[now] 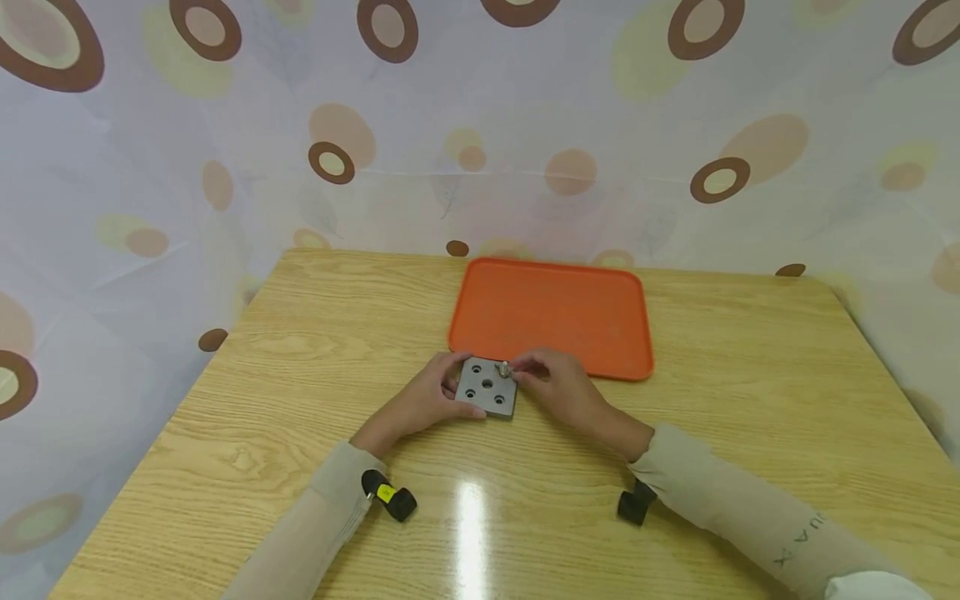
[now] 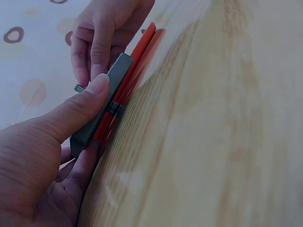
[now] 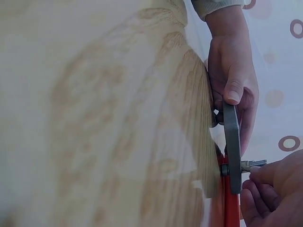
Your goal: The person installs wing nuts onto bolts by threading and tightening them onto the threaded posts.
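Note:
A square grey metal plate (image 1: 487, 387) with several holes is held level just in front of the orange tray. My left hand (image 1: 431, 393) grips its left side, thumb along the near edge and fingers at the far corner. At the plate's far right corner a threaded bolt (image 3: 258, 162) sticks up, with a small metal wing nut (image 1: 504, 369) round it. My right hand (image 1: 558, 387) pinches the wing nut between thumb and fingertips. Under the plate, a dark bolt head (image 3: 224, 170) shows in the right wrist view.
The orange tray (image 1: 555, 317) lies flat on the wooden table (image 1: 360, 317), right behind the plate and hands. A patterned cloth (image 1: 525, 100) hangs behind the table. Each wrist carries a small black camera (image 1: 397, 502).

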`<action>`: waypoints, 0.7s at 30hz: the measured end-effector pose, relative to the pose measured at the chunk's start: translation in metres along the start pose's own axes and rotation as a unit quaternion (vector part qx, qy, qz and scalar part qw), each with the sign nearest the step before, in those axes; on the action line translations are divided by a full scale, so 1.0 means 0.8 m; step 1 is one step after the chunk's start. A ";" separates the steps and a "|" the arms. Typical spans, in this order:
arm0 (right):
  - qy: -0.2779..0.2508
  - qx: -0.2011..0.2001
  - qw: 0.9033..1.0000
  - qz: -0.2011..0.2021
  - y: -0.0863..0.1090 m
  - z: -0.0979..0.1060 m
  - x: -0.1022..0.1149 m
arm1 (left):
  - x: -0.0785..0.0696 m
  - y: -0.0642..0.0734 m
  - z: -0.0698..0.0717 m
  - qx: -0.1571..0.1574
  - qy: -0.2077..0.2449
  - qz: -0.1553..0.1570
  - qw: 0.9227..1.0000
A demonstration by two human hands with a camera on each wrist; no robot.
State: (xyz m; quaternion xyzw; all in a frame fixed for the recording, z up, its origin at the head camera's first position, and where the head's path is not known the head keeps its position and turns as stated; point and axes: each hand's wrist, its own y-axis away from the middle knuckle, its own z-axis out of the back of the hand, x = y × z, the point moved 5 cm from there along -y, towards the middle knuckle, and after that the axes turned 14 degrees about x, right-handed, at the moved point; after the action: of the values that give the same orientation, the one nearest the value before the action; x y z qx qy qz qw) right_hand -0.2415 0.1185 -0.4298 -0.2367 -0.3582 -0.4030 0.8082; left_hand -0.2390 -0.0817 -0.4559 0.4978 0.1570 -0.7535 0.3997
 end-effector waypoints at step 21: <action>0.001 0.000 1.000 0.011 -0.006 -0.004 0.005 | -0.003 0.000 0.000 0.001 -0.008 0.005 1.000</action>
State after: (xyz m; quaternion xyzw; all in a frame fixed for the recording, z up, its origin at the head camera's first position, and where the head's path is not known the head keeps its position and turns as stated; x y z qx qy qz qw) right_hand -0.2425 0.1121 -0.4281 -0.2401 -0.3546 -0.3949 0.8128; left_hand -0.2386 -0.0801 -0.4536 0.4932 0.1507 -0.7554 0.4042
